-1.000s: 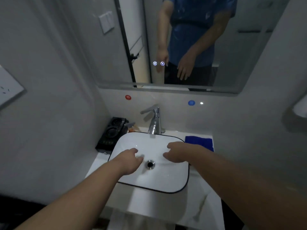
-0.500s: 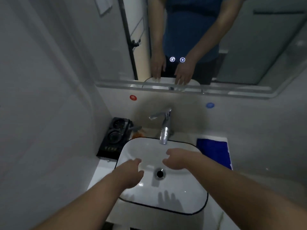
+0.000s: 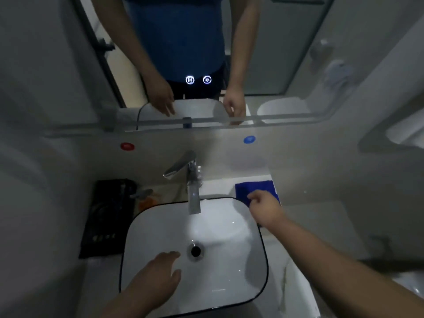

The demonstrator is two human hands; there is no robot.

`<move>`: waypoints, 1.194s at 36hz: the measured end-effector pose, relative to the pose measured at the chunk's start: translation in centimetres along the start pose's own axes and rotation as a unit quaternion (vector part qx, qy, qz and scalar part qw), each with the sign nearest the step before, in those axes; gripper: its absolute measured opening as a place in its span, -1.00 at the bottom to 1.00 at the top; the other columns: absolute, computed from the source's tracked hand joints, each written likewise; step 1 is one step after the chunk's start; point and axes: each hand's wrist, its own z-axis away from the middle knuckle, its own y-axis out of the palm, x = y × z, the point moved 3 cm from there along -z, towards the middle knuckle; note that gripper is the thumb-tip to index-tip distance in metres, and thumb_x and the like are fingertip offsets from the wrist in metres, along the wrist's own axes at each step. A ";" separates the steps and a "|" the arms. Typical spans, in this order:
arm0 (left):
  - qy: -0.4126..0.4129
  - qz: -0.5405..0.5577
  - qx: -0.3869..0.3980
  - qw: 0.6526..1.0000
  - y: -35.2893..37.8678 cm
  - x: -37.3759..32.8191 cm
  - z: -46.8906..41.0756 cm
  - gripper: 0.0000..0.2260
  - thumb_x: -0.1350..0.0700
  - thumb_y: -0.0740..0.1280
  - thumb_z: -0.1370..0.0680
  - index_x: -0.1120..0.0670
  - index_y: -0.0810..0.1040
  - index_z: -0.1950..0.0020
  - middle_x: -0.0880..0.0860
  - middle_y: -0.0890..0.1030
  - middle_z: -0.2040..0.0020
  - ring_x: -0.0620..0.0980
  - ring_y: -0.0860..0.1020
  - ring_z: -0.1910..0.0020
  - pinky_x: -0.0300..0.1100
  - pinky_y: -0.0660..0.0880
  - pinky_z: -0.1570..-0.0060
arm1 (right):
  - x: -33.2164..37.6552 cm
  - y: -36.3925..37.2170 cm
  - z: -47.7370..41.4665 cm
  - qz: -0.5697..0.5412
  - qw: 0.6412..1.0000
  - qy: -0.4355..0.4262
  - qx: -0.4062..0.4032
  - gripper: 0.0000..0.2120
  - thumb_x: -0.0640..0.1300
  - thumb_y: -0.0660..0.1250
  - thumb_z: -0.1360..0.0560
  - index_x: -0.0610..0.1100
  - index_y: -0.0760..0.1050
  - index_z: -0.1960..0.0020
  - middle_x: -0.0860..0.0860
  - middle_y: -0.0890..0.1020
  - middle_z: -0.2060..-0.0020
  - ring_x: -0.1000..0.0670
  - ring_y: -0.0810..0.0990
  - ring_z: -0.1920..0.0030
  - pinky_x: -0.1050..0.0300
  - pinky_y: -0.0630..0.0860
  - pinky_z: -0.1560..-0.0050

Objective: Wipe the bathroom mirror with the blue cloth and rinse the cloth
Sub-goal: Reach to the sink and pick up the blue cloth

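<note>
Right hand (image 3: 263,208) curled on blue cloth (image 3: 254,187) on far-right bench (image 3: 305,219) (grip unconfirmed), left hand (image 3: 158,276) relaxed over sink (image 3: 229,283); a weak edge pinch could drop it.

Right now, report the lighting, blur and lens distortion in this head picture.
Head view: dim, cool light, the white sink brightest, soft shadows in its basin; wide-angle bending curves the lower edge of the mirror; blur softens the faucet and the right hand at the blue cloth; the two lit icons look crisp.
</note>
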 end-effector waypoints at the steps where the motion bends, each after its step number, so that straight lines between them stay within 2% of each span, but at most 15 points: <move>1: -0.005 0.003 -0.005 1.000 0.0 -0.4 -0.3 -0.51 -0.13 0.19 -0.70 -0.11 0.26 -0.64 -0.07 0.32 -0.59 -0.07 0.36 -0.53 -0.23 0.26 -0.49 | -1.2 -0.1 -1.5 -0.032 0.999 0.013 -0.024 -0.66 -0.26 0.19 -0.57 -0.02 0.67 -0.17 0.00 0.65 -0.19 -0.08 0.63 -0.14 0.07 0.55 -0.21; 3: -0.015 0.011 -0.016 1.000 0.3 -1.0 -0.7 -0.54 -0.12 0.20 -0.70 -0.08 0.32 -0.61 -0.05 0.36 -0.57 -0.07 0.39 -0.51 -0.23 0.29 -0.49 | -3.6 0.4 -4.0 -0.107 0.993 0.046 -0.038 -0.65 -0.34 0.18 -0.56 -0.03 0.68 -0.08 -0.01 0.69 -0.13 -0.08 0.64 -0.10 0.13 0.52 -0.22; 5: -0.027 0.011 -0.022 0.999 1.1 -1.5 -0.4 -0.54 -0.14 0.21 -0.68 -0.06 0.38 -0.57 -0.05 0.41 -0.53 -0.08 0.44 -0.46 -0.22 0.32 -0.47 | -6.7 2.0 -6.6 -0.169 0.983 0.073 -0.002 -0.64 -0.41 0.17 -0.60 -0.16 0.69 -0.14 -0.04 0.69 -0.06 -0.02 0.63 0.03 0.28 0.53 -0.08; 8: -0.030 0.003 -0.010 1.000 2.8 -2.1 0.8 -0.47 -0.24 0.14 -0.59 -0.12 0.42 -0.54 -0.14 0.43 -0.50 -0.13 0.46 -0.44 -0.35 0.31 -0.38 | -12.2 4.7 -9.5 -0.126 0.986 0.100 0.051 -0.75 -0.33 0.24 -0.67 -0.19 0.69 0.00 -0.10 0.64 0.02 0.04 0.62 0.25 0.25 0.54 -0.02; 10: -0.031 0.008 0.002 0.999 3.5 -2.1 1.4 -0.56 -0.20 0.22 -0.65 -0.17 0.39 -0.52 -0.23 0.39 -0.47 -0.20 0.44 -0.44 -0.47 0.24 -0.33 | -14.6 5.9 -9.7 -0.045 0.986 0.116 0.109 -0.87 -0.24 0.30 -0.68 -0.18 0.61 -0.17 -0.10 0.64 0.03 -0.03 0.66 0.13 0.18 0.55 -0.05; 12: -0.046 0.018 0.008 0.999 4.3 -1.4 2.0 -0.60 -0.13 0.28 -0.67 -0.21 0.37 -0.51 -0.24 0.41 -0.45 -0.23 0.46 -0.40 -0.49 0.27 -0.33 | -15.9 6.7 -9.8 0.039 0.991 0.073 0.102 -0.51 -0.24 0.32 -0.67 -0.13 0.37 -0.57 -0.12 0.54 -0.36 -0.14 0.56 -0.34 0.08 0.47 -0.31; 14: -0.072 0.026 0.027 0.997 5.4 -0.3 2.6 -0.61 -0.17 0.28 -0.65 -0.29 0.33 -0.48 -0.21 0.45 -0.42 -0.29 0.48 -0.32 -0.48 0.34 -0.30 | -15.7 7.2 -9.0 0.079 0.992 0.042 0.090 -0.31 -0.14 0.36 -0.64 -0.08 0.16 -0.69 -0.15 0.38 -0.56 -0.24 0.42 -0.51 -0.11 0.39 -0.49; 18: -0.112 0.041 0.038 0.992 6.2 0.7 3.0 -0.66 -0.18 0.31 -0.64 -0.39 0.25 -0.33 -0.22 0.52 -0.30 -0.56 0.44 0.09 -0.66 0.30 0.00 | -15.4 7.4 -8.1 0.181 0.978 0.038 0.100 -0.14 0.04 0.36 -0.61 -0.03 -0.09 -0.73 -0.21 0.42 -0.42 -0.29 0.55 -0.31 -0.26 0.51 -0.33; 21: -0.122 0.029 0.046 0.991 6.4 0.2 2.1 -0.67 -0.16 0.34 -0.62 -0.39 0.27 -0.29 -0.17 0.59 -0.26 -0.47 0.51 0.08 -0.65 0.31 0.03 | -16.9 7.7 -6.6 0.209 0.968 0.037 0.138 -0.16 0.01 0.29 -0.65 0.02 -0.20 -0.72 -0.20 0.59 -0.28 -0.22 0.63 -0.18 -0.16 0.54 -0.27; 24: -0.113 0.027 0.052 0.992 6.6 -1.0 1.0 -0.68 -0.13 0.36 -0.62 -0.37 0.31 -0.27 -0.14 0.61 -0.23 -0.26 0.56 0.07 -0.61 0.34 0.03 | -17.6 7.7 -6.7 0.279 0.956 0.028 0.082 -0.26 0.11 0.28 -0.65 0.04 -0.04 -0.68 -0.11 0.63 -0.21 -0.14 0.63 -0.15 -0.06 0.54 -0.17; 28: -0.094 0.049 0.038 0.994 6.7 -1.9 0.4 -0.68 -0.16 0.38 -0.57 -0.37 0.38 -0.26 -0.21 0.61 -0.11 -0.22 0.63 0.10 -0.59 0.40 0.06 | -15.7 6.7 -9.0 0.339 0.940 -0.004 0.032 -0.43 0.12 0.37 -0.57 -0.02 0.28 -0.49 -0.12 0.54 -0.24 -0.19 0.58 -0.22 -0.07 0.57 -0.21; 31: -0.081 0.068 0.037 0.994 6.9 -1.8 0.4 -0.50 -0.40 0.18 -0.36 -0.38 0.38 -0.29 -0.28 0.57 -0.10 -0.44 0.57 0.06 -0.58 0.44 0.01 | -13.7 6.1 -11.6 0.377 0.925 -0.045 -0.010 -0.18 0.22 0.49 -0.44 0.03 0.23 -0.58 -0.14 0.41 -0.42 -0.21 0.48 -0.36 -0.14 0.49 -0.33; 33: -0.077 0.069 0.035 0.994 6.8 -1.4 0.5 -0.46 -0.43 0.10 -0.33 -0.40 0.36 -0.30 -0.31 0.56 -0.10 -0.53 0.52 0.04 -0.58 0.44 0.00 | -13.2 7.0 -12.6 0.365 0.928 -0.074 0.009 -0.05 0.19 0.53 -0.46 0.07 0.09 -0.68 -0.13 0.32 -0.53 -0.22 0.42 -0.42 -0.18 0.49 -0.33; 39: -0.066 0.046 0.020 0.997 5.0 -2.0 1.0 -0.66 -0.15 0.30 -0.66 -0.39 0.29 -0.38 -0.29 0.52 -0.23 -0.36 0.55 -0.01 -0.64 0.34 0.02 | -12.4 8.5 -13.1 0.391 0.919 -0.053 -0.003 -0.43 -0.06 0.43 -0.58 -0.06 0.27 -0.51 -0.15 0.44 -0.39 -0.23 0.50 -0.32 -0.13 0.59 -0.17; 43: -0.051 0.053 -0.003 0.997 3.8 -2.7 0.5 -0.65 -0.14 0.29 -0.65 -0.38 0.35 -0.42 -0.28 0.55 -0.24 -0.30 0.60 -0.05 -0.58 0.38 -0.01 | -13.6 8.5 -12.8 0.232 0.971 0.046 0.026 -0.55 -0.10 0.36 -0.61 -0.16 0.33 -0.43 -0.21 0.50 -0.32 -0.31 0.55 -0.28 -0.18 0.54 -0.24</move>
